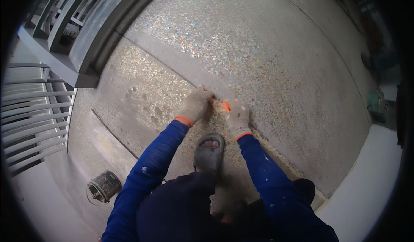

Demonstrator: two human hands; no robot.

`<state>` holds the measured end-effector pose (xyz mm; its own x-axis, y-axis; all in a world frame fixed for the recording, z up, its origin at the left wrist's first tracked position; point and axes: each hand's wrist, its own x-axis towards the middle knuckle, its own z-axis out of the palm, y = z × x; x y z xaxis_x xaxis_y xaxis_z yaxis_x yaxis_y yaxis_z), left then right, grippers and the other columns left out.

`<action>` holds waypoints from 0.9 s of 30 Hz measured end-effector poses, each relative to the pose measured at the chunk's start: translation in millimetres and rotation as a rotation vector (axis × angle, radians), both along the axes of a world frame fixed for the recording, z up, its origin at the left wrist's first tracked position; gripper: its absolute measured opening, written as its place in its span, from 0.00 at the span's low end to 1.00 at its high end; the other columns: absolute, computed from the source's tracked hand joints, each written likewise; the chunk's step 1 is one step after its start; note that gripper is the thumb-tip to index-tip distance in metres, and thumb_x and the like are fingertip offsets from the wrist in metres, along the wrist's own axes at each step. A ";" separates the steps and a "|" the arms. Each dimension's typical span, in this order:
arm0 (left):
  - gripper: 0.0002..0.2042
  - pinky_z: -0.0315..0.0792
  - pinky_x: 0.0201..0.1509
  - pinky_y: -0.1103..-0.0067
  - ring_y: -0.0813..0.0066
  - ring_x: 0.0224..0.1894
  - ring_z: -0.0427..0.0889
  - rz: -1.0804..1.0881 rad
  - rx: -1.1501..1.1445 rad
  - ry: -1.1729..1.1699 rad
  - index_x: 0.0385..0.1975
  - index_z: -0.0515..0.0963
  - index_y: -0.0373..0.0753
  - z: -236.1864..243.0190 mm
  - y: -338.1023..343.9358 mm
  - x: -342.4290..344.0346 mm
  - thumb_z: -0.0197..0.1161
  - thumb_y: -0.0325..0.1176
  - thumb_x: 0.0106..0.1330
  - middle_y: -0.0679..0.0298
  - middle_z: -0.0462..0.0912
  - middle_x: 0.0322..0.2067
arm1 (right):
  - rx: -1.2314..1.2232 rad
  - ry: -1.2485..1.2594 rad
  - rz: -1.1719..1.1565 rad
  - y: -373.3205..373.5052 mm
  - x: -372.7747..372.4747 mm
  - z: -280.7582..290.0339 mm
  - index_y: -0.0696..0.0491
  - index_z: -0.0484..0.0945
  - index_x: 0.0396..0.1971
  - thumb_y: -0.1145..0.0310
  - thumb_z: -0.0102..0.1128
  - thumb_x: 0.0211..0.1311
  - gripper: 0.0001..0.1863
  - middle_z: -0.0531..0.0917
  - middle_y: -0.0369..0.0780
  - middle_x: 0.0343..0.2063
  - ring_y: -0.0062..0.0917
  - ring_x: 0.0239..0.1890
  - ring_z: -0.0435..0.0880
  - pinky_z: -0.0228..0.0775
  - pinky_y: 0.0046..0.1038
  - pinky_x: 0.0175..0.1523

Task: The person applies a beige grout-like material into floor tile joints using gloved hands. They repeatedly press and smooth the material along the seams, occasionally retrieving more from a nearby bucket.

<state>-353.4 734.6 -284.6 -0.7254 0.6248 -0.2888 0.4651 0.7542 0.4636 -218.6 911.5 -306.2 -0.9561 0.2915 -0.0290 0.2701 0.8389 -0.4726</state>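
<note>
Within the curled right hand [238, 116] sits a small orange piece [226, 107], apparently gripped; probably light and stiff, it suits a pinch along its sides. Just leftward, the left hand [193, 105] curls inward, its hold unclear.

Loads of room ahead: past both gloved hands, the flat speckled floor [276, 35] runs wide open, so either one could slide forward, and the right hand [237, 117] has a broad stretch out to its right too. The tight bit is between them: the left hand [192, 105] is just beside the other one, so that gap's pretty narrow. Pulling straight back, the sandaled foot [208, 151] sits right between the forearms. Off left there's floor to pass over, then the white railing [39, 121], with a heavy grey frame [101, 35] up front-left and a bucket [104, 187] outside the left forearm.
</note>
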 end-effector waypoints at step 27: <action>0.17 0.78 0.61 0.60 0.44 0.55 0.83 0.019 0.162 0.037 0.58 0.78 0.37 -14.0 -25.5 -36.7 0.59 0.22 0.69 0.49 0.82 0.54 | -0.052 -0.179 -0.036 -30.8 -59.6 6.9 0.44 0.86 0.42 0.61 0.62 0.71 0.08 0.88 0.39 0.45 0.40 0.52 0.85 0.78 0.45 0.53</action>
<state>-390.1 709.1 -298.7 -0.7456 0.6474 -0.1580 0.4707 0.6794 0.5629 -278.3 880.6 -299.3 -0.9232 0.3194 -0.2136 0.3834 0.8026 -0.4570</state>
